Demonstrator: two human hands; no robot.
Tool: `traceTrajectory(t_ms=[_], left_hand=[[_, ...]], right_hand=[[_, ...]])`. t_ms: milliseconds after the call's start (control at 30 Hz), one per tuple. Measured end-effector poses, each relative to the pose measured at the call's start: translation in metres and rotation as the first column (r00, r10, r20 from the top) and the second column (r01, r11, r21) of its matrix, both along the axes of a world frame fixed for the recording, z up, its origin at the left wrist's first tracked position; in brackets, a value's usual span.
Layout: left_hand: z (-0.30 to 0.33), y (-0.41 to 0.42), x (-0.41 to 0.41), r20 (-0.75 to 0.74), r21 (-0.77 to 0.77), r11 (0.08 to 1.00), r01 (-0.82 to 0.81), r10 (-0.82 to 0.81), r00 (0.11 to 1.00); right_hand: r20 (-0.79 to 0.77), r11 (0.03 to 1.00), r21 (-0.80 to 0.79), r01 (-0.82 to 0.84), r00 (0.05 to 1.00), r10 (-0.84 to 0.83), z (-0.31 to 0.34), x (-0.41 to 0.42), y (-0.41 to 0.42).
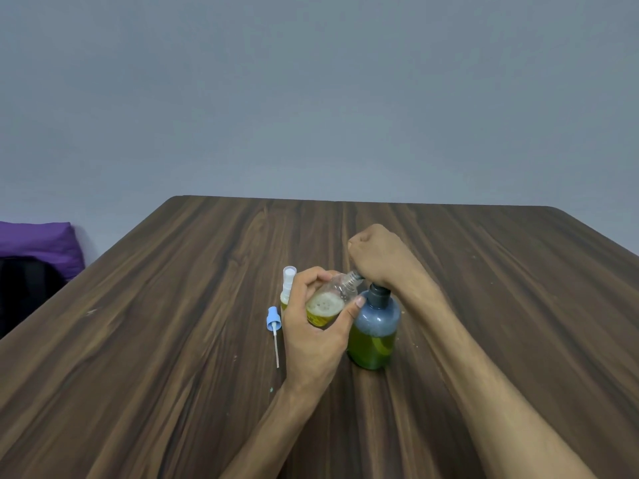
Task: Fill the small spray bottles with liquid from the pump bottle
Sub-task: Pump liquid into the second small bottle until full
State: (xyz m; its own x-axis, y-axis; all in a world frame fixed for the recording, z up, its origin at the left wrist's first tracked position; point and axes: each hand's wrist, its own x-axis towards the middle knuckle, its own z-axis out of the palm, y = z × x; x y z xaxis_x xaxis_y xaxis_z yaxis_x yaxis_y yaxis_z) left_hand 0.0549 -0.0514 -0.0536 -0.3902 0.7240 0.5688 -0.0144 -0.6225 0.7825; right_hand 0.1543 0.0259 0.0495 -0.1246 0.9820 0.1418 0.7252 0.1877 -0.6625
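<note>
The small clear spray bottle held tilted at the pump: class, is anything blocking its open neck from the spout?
Nothing visible does. The small clear spray bottle, gripped by the left hand, has its threaded neck bare; its blue spray cap lies apart on the wooden table. The right hand hides the spout itself.

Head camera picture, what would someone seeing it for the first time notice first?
Mid-table, the left hand holds a small clear plastic spray bottle, tilted, part-filled with yellow-green liquid, its open neck up at the pump of the dark green pump bottle. The right hand is fisted over that pump. Just left lie a blue spray cap with a white tube and a second small bottle with a white sprayer, standing on the brown wooden table.
</note>
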Motion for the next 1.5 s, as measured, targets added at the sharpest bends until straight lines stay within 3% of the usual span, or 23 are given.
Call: traceTrajectory(t_ms=[100, 800, 1200, 1367, 1500], left_hand=[[-0.0015, -0.0001, -0.0014, -0.006, 0.011, 1.0, -0.006, 0.007, 1.0], [-0.0011, -0.001, -0.0013, -0.005, 0.01, 1.0, 0.012, -0.012, 1.0], [-0.0011, -0.0003, -0.0005, -0.014, -0.003, 1.0, -0.009, 0.009, 1.0], [-0.0023, -0.0015, -0.0015, -0.018, 0.007, 1.0, -0.009, 0.009, 1.0], [-0.0022, 0.0013, -0.001, -0.018, -0.002, 1.0, -0.005, 0.005, 1.0]], right_hand=[[0.057, 1.0, 0.007, 0.006, 0.998, -0.006, 0.0002, -0.0006, -0.0018], [0.013, 0.992, 0.113, 0.05, 0.999, -0.052, 0.005, -0.0007, -0.0059], [0.048, 0.996, 0.062, 0.067, 0.996, -0.07, -0.0005, 0.001, -0.0068], [0.002, 0.99, 0.12, 0.072, 0.997, -0.073, 0.0037, 0.0005, -0.008], [0.054, 0.997, 0.043, 0.064, 0.996, -0.066, 0.0012, -0.0007, -0.0081]])
